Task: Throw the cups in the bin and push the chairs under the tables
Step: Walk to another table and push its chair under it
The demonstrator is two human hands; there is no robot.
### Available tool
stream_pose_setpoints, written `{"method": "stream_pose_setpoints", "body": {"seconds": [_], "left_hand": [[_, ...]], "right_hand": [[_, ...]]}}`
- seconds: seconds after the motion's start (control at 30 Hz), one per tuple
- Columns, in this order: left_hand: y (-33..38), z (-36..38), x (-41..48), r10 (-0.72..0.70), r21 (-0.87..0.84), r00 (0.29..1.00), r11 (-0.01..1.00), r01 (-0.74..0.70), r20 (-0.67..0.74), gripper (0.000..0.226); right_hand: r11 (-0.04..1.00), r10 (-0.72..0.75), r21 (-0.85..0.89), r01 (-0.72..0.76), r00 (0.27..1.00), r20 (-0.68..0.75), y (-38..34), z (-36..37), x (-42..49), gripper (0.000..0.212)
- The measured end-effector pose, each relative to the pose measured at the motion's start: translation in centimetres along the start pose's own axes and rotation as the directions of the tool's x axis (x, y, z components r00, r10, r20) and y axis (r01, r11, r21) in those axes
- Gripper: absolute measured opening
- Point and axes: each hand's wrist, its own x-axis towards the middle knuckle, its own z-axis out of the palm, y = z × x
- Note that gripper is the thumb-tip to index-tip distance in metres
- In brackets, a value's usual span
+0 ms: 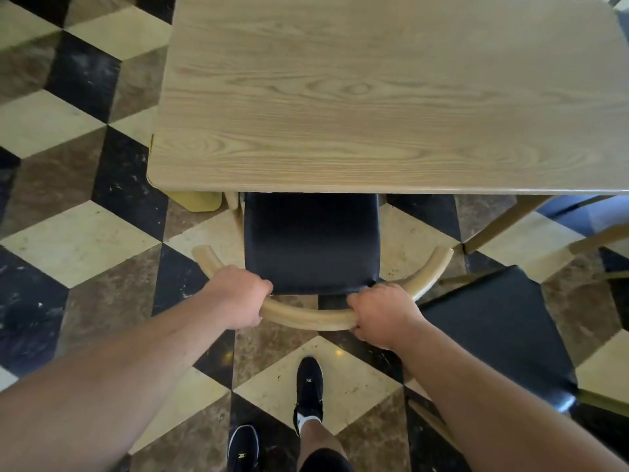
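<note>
Shoes (308,390), black, two, at the bottom edge of the view on the chequered floor (85,240); the right one is set ahead of the left, with a white sock showing at its ankle.

Forearms, bare, two, reaching up from the lower corners toward the middle of the view.

Left hand (238,296): fingers curled fully round the left part of a curved wooden backrest (306,318), knuckles uppermost, thumb beneath and out of sight.

Right hand (383,311): likewise wrapped tight round the right part of the same rail, fingertips hidden over the far side. A short bare stretch of rail shows between the two hands.

Chair (311,240): pale wood frame, black padded seat. The bowed backrest lies nearest the person, its two ends sweeping out to either side. The front of the seat sits under the near edge of the table; the rear of the seat and the backrest stand clear of it.

Second chair (500,332): black seat, lower right, angled, just beside the first and outside the table edge; partly hidden by the right forearm.

Table (374,97): light wood-grain top with rounded corners, filling the upper middle and right of the view. A pale leg (507,223) slants down beneath its right side.

Yellow object (197,201), under the table's near left corner, mostly hidden; what it is cannot be told.

Floor: cream, brown and black marble tiles in a cube pattern, running to the far left edge.
</note>
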Motion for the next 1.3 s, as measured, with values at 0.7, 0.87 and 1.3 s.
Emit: {"method": "stream_pose_setpoints", "body": {"seconds": [0.7, 0.87, 1.3], "left_hand": [[-3.2, -4.6, 6.0, -0.016, 0.097, 0.987, 0.995, 0.000, 0.162, 0.023], [-3.1, -5.2, 5.8, -0.006, 0.102, 0.985, 0.995, -0.012, 0.174, 0.026], [-3.3, -5.1, 5.3, 0.005, 0.025, 0.987, 1.000, -0.010, 0.160, 0.024]], "right_hand": [[0.996, -0.065, 0.069, 0.056, 0.989, 0.134, 4.7, -4.2, 5.9, 0.018], [0.996, -0.063, 0.076, 0.051, 0.986, 0.154, 4.6, -4.7, 5.8, 0.017], [0.998, -0.034, 0.050, 0.027, 0.989, 0.143, 3.9, -5.4, 5.2, 0.017]]}}
